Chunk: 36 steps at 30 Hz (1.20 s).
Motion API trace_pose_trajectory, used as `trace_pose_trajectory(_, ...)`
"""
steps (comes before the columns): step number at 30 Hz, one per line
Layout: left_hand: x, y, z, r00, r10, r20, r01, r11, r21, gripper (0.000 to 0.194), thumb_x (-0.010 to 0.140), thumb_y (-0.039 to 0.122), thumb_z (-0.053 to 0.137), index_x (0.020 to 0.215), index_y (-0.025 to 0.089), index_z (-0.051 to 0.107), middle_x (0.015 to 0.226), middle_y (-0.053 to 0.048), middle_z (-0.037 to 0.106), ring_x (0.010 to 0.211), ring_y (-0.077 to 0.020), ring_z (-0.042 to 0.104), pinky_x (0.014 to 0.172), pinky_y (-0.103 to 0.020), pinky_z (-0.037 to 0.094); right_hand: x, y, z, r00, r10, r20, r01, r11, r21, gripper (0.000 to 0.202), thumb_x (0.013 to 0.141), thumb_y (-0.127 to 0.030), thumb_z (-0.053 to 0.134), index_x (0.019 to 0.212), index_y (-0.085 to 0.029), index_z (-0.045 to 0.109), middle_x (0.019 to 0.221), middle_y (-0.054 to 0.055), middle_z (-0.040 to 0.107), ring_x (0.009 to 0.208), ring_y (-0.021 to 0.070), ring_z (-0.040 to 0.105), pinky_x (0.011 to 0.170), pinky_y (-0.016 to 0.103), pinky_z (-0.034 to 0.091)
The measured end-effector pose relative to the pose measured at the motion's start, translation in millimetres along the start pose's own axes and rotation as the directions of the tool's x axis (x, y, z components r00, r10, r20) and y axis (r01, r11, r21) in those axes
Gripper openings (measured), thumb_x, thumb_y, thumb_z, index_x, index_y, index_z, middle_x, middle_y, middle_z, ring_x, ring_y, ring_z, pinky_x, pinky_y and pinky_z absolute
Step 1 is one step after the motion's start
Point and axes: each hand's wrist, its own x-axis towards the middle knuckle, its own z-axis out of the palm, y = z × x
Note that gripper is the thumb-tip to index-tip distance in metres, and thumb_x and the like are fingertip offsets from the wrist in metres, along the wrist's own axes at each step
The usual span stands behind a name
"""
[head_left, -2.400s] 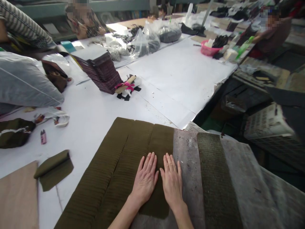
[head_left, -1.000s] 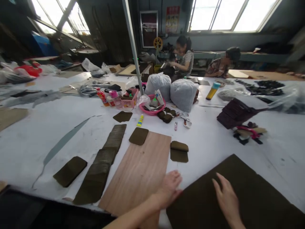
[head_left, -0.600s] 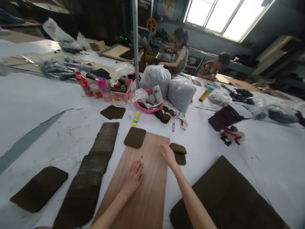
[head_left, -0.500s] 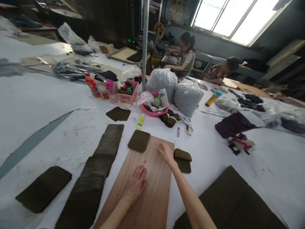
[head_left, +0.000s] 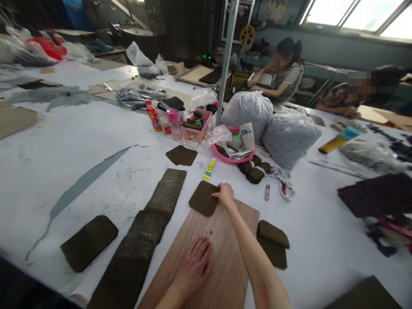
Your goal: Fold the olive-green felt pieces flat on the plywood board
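Observation:
My left hand lies flat on a wooden board, its fingers stretched out. At the board's far end, my right hand has its fingers closed at the right edge of a dark olive fabric piece with cut corners. The thumb lies on top of that piece; what the other fingers do beneath is partly hidden. To the left of the board runs a long overlapping row of olive fabric pieces. A folded olive piece lies beside the board on the right.
Another olive piece lies far left. Beyond the board are a yellow tube, small pink snips, a pink basket and stuffed white bags. A metal pole rises behind the basket. Two people sit across the table.
My right hand has moved left from the bare board onto the edge of the olive piece. My left hand stays flat on the board. The view has swung left.

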Motion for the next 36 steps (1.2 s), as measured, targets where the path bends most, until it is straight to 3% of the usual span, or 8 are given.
trace_pose_trajectory(10,2,-2,-3.3,1.0,-0.004,0.026,0.007,0.995,-0.095,0.05,0.083,0.023,0.049,0.133,0.019,0.047,0.14,-0.007,0.048,0.133,-0.0251,0.039,0.111,-0.043,0.035,-42,-22,-1,0.987,-0.061,-0.15,0.109,0.934,0.34,0.031,0.078,-0.047,0.054,0.066,-0.02,0.045,0.065,-0.001,0.052,0.064,0.0146,0.048,0.061,0.026,0.04)
trace_pose_trajectory(17,-2,-5,-23.9,0.997,-0.077,0.024,0.08,0.902,-0.424,0.05,0.082,0.025,0.055,0.131,0.02,0.047,0.139,-0.009,0.047,0.133,-0.0244,0.037,0.113,-0.043,0.028,-125,-33,-42,0.962,0.136,-0.237,0.067,0.725,0.686,0.042,0.064,-0.052,0.07,0.08,-0.016,0.057,0.066,-0.003,0.055,0.062,0.0136,0.051,0.058,0.025,0.043)
trace_pose_trajectory(20,2,-9,-38.5,0.953,-0.303,0.01,0.208,0.629,-0.749,0.041,0.086,0.031,0.052,0.125,0.018,0.049,0.127,-0.011,0.055,0.121,-0.022,0.048,0.106,-0.04,0.037,-170,-31,-68,0.944,0.214,-0.251,0.018,0.726,0.688,0.041,0.061,-0.046,0.077,0.085,-0.016,0.062,0.074,-0.002,0.06,0.068,0.0136,0.054,0.064,0.024,0.046)
trace_pose_trajectory(23,9,-20,-53.8,0.788,-0.582,0.199,0.295,0.074,-0.953,0.051,0.092,0.049,0.037,0.126,0.012,0.047,0.117,-0.015,0.059,0.105,-0.0196,0.058,0.095,-0.038,0.044,-210,-31,-80,0.938,0.294,-0.182,-0.046,0.628,0.777,0.045,0.057,-0.04,0.081,0.092,-0.017,0.064,0.086,-0.001,0.066,0.076,0.015,0.059,0.07,0.024,0.05)
trace_pose_trajectory(26,6,-30,-75.2,0.877,-0.358,0.319,0.242,-0.245,-0.939,0.066,0.079,0.064,0.052,0.118,0.011,0.055,0.105,-0.012,0.064,0.095,-0.0193,0.061,0.092,-0.037,0.045,-250,-40,-76,0.931,0.365,0.009,-0.19,0.465,0.865,0.047,0.058,-0.038,0.081,0.098,-0.02,0.064,0.097,0.0,0.069,0.082,0.0172,0.064,0.071,0.025,0.054)
trace_pose_trajectory(28,-3,-33,-91.3,0.92,-0.107,0.377,0.322,-0.341,-0.883,0.065,0.07,0.064,0.063,0.109,0.012,0.062,0.098,-0.01,0.066,0.085,-0.018,0.063,0.087,-0.036,0.047,-272,-51,-65,0.911,0.391,0.132,-0.291,0.38,0.878,0.049,0.06,-0.038,0.081,0.102,-0.021,0.063,0.099,0.001,0.07,0.083,0.0187,0.066,0.069,0.027,0.056)
trace_pose_trajectory(30,-15,-35,-105.5,0.894,0.046,0.445,0.432,-0.352,-0.831,0.058,0.065,0.057,0.072,0.102,0.013,0.066,0.096,-0.007,0.067,0.081,-0.0174,0.063,0.085,-0.035,0.049,-287,-61,-53,0.886,0.415,0.206,-0.352,0.315,0.881,0.052,0.059,-0.039,0.081,0.105,-0.022,0.062,0.099,0.001,0.071,0.083,0.0205,0.067,0.069,0.028,0.058)
trace_pose_trajectory(36,-39,-33,-123.0,0.897,-0.037,0.44,0.416,-0.266,-0.87,0.056,0.06,0.044,0.08,0.106,0.015,0.066,0.103,-0.007,0.069,0.089,-0.0198,0.064,0.085,-0.035,0.051,-309,-77,-28,0.851,0.475,0.223,-0.366,0.234,0.901,0.058,0.062,-0.042,0.078,0.113,-0.021,0.06,0.101,0.004,0.071,0.087,0.0232,0.069,0.074,0.033,0.058)
